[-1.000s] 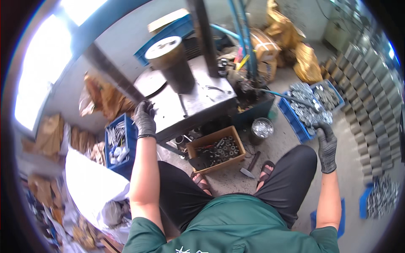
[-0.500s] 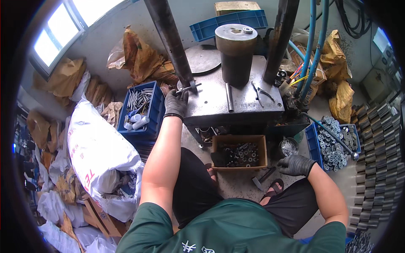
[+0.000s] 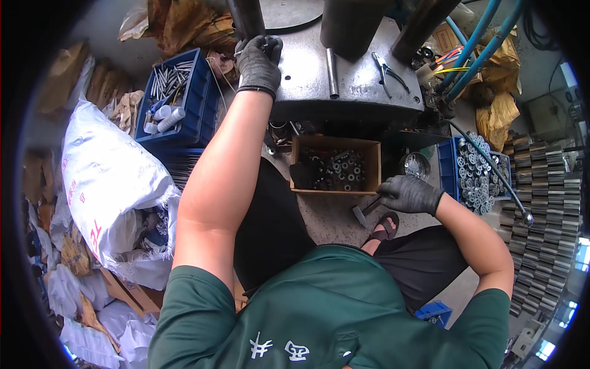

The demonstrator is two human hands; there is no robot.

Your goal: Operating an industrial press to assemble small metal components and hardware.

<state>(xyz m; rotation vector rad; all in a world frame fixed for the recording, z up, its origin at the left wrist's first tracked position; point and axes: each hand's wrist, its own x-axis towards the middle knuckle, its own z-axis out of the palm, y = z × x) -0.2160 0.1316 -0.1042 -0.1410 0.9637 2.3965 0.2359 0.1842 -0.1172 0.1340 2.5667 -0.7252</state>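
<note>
My left hand point(image 3: 259, 61), in a dark grey glove, is at the foot of the dark left post point(image 3: 247, 21) on the steel press bed point(image 3: 301, 86). Its fingers are curled closed, and they hide whatever is between them. Low on the right, my gloved right hand point(image 3: 410, 194) hangs beside the cardboard box point(image 3: 335, 191) of small dark metal parts. Its fingers are bent together and cover the handle end of a hammer point(image 3: 362, 211) lying on the floor; I cannot see whether they grip it. A metal tube point(image 3: 332, 74) and pliers point(image 3: 388, 74) lie on the bed.
At left stand a blue crate point(image 3: 196, 104) of metal pins and a bulging white sack point(image 3: 117, 178). A blue bin point(image 3: 447, 166) of metal wheels is at right, under a ball-ended lever point(image 3: 491, 166). Stacked metal pieces point(image 3: 544, 234) line the right side. Blue hoses point(image 3: 485, 43) hang behind.
The view has tilted down, so the bed sits higher in it. My right hand has moved left, over the hammer's handle end. My left hand has stayed by the post, its fingers more curled.
</note>
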